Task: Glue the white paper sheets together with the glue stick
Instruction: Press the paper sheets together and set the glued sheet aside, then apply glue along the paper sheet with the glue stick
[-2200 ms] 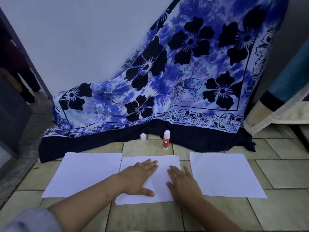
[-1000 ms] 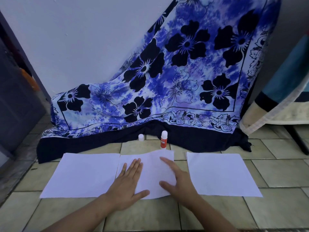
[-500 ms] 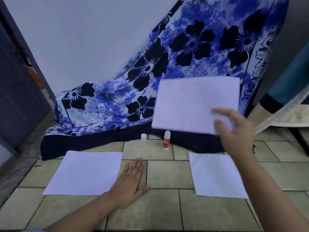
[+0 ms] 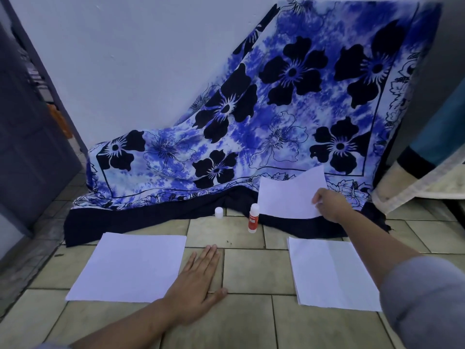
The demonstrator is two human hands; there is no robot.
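We record the right hand (image 4: 329,205) pinching a white paper sheet (image 4: 289,195), thumb hidden; left hand (image 4: 198,280) flat on floor tiles (image 4: 251,270).

The right hand (image 4: 329,205) pinches a paper sheet (image 4: 286,195) above the dark cloth (image 4: 151,217); the left hand (image 4: 198,278) lies flat on tiles (image 4: 251,270).

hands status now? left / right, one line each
Left hand: open, flat on the floor tiles, holding nothing.
Right hand: closed, pinching the lifted white paper sheet at its edge.
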